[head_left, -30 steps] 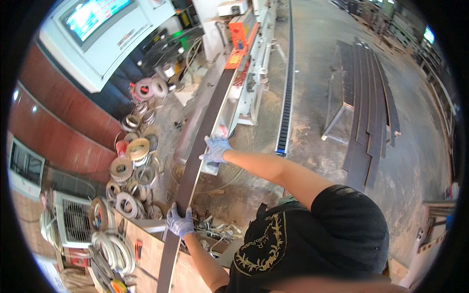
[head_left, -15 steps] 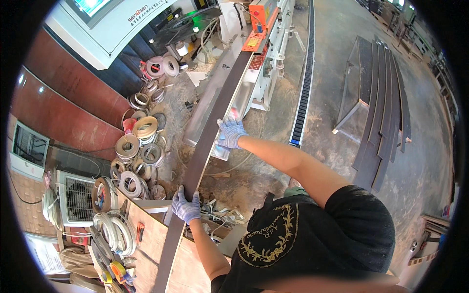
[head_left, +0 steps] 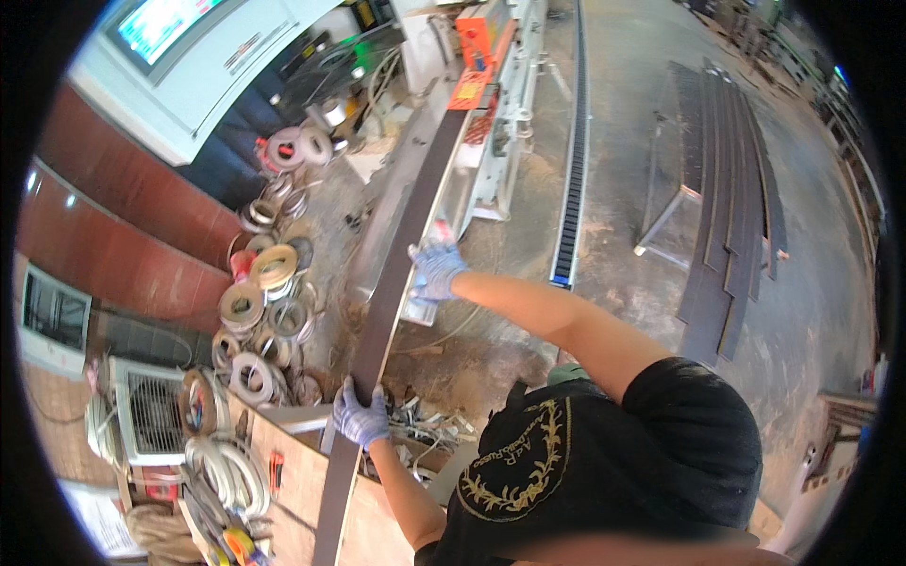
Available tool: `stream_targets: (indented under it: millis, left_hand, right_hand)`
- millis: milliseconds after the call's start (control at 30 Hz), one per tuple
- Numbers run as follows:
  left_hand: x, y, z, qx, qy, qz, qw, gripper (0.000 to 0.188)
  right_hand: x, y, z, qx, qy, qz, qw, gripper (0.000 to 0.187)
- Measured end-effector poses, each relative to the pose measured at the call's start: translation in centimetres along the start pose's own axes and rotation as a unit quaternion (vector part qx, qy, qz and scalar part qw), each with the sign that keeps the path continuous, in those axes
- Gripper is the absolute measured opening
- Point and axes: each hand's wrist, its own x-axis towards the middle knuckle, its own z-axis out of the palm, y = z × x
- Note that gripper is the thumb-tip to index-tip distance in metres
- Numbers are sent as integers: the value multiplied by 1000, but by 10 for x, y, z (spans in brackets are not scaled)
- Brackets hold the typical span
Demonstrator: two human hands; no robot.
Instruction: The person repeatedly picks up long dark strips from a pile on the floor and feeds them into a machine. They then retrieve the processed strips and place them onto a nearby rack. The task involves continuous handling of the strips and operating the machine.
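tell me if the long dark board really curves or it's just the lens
Head view: likely the fisheye lens; the long dark board bows, as does the black toothed rail. A black vignette rings the picture; both gloved hands, left and right, look sharp.

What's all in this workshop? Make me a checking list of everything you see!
Surface: dusty concrete floor, scraps and shavings near the machine.
Job's things: long dark board runs toward the long machine.
Clutter: rolls of edge tape piled on the floor; offcuts in a heap.
Hands: gloved left hand grips the board's near part; gloved right hand rests on its edge farther along.
Cables: white hose coils; black cable chain.
Surroundings: dark strips on a rack; a fan unit; a control screen.
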Motion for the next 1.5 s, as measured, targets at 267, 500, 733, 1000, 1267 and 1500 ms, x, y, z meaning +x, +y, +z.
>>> stream_targets:
  millis: [267, 500, 733, 1000, 1267, 1500]
  left_hand:
    - [-1, -3, 5, -21, 14, 19, 1000, 61]
    - [0, -4, 9, -19, 12, 6, 1000, 62]
    - [1, -4, 11, -7, 18, 5, 1000, 61]
    - [1, -2, 12, -22, 23, 17, 999, 63]
    - [3, 1, 12, -17, 12, 9, 1000, 64]
    - [5, 7, 9, -10, 9, 11, 1000, 60]
  right_hand:
    - [-1, 3, -1, -15, -2, -2, 1000, 99]
    - [0, 6, -2, -23, -9, -7, 1000, 97]
    - [1, 6, -5, -18, -16, -9, 1000, 97]
    - [4, 8, -8, -21, -25, -7, 999, 99]
    - [7, 11, -5, -16, -21, -11, 1000, 98]
    - [8, 13, -7, -25, -22, -13, 999, 98]
